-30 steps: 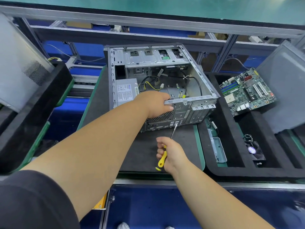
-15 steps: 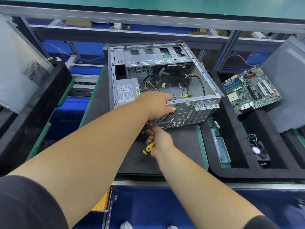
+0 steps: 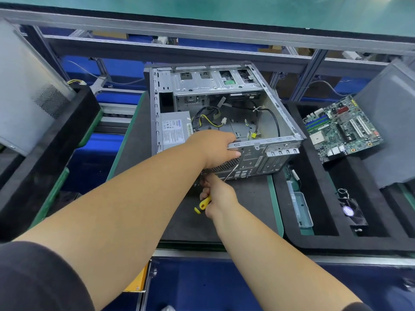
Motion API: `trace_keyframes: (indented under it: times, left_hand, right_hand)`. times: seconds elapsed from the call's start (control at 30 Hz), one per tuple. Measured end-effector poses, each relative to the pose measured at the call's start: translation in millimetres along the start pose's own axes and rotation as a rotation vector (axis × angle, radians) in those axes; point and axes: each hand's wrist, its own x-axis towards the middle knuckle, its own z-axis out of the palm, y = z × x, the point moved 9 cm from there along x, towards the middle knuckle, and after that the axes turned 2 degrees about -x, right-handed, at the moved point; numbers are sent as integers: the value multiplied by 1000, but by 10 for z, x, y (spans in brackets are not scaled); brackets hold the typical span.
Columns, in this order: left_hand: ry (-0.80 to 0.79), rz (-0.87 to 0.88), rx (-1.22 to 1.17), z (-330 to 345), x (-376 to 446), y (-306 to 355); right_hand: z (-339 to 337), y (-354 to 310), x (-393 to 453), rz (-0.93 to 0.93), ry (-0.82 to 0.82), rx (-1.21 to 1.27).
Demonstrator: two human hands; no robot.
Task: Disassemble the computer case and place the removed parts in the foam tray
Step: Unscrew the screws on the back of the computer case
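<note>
An open grey computer case (image 3: 271,104) lies on its side on a dark mat (image 3: 244,212), with a power supply (image 3: 175,131) and loose cables (image 3: 208,120) inside. My left hand (image 3: 215,147) grips the near top rim of the case's rear panel. Just below it, my right hand (image 3: 217,194) holds a yellow-and-black screwdriver (image 3: 203,205) whose shaft slants up against the rear panel's mesh. The black foam tray (image 3: 314,241) on the right holds a green motherboard (image 3: 341,129), a small fan (image 3: 350,212) and a clear plastic part (image 3: 301,207).
A grey side panel (image 3: 29,93) leans in another black foam tray (image 3: 45,149) at the left. Another grey panel (image 3: 390,131) stands at the right tray's far side. A metal frame rail (image 3: 202,30) runs behind the case.
My right hand moved up and left with the screwdriver, from the mat's middle to right under the left hand at the rear panel. The left hand kept its grip on the rim.
</note>
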Motion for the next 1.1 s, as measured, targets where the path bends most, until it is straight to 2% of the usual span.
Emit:
trace_keyframes:
  times: [0.13, 0.27, 0.4, 0.57, 0.73, 0.97, 1.1]
  left_hand:
    - [6, 5, -5, -5, -5, 2]
    - [9, -5, -11, -11, -16, -6]
    - [2, -29, -15, -15, -25, -22]
    - [-11, -65, -40, -4, -31, -48]
    - [-18, -102, -55, -3, -26, -60]
    - [-35, -176, -57, -8, -51, -56]
    - [-40, -209, -88, -18, -64, -47]
  right_hand:
    - [-258, 17, 4, -4, 33, -8]
    - [-640, -162, 1, -89, 72, -21]
    - [-1228, -508, -17, -191, 175, -35]
    - [-2021, -944, -32, -229, 311, 2]
    - [-2380, -1261, -16, -208, 292, 8]
    - [-2477, -1528, -13, -201, 245, -42]
    - [-2334, -1781, -160, -295, 140, -58]
